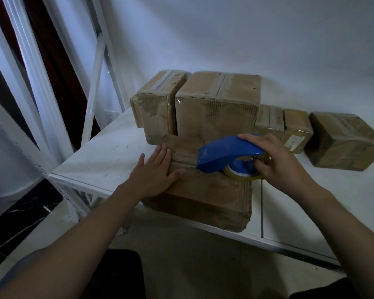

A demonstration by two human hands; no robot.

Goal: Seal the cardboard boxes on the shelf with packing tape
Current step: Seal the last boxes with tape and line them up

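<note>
So the front box (207,195) sits right at the near edge of the white shelf (108,156). The left hand (153,171) lies flat on the left side of its top. The fingers are straight and close together, and the thumb is spread across the cardboard, pressing it down.

The right hand (276,160) has the blue dispenser (227,151), with fingers curled over the top of the handle and the thumb hooked underneath by the tape roll (242,174). The dispenser's nose points left toward the left hand and sits low over the middle of the box top. It's pretty dim, so I can't tell if any tape is actually stuck down.

Behind it, along the wall (268,39), there's a row of more boxes. A tall box (158,108) and a big box (216,113) touch side by side. Next come a small box (270,119) and a labelled box (297,128). A bit apart on the far right is a tilted box (345,141). Those all look shiny with tape.
</note>
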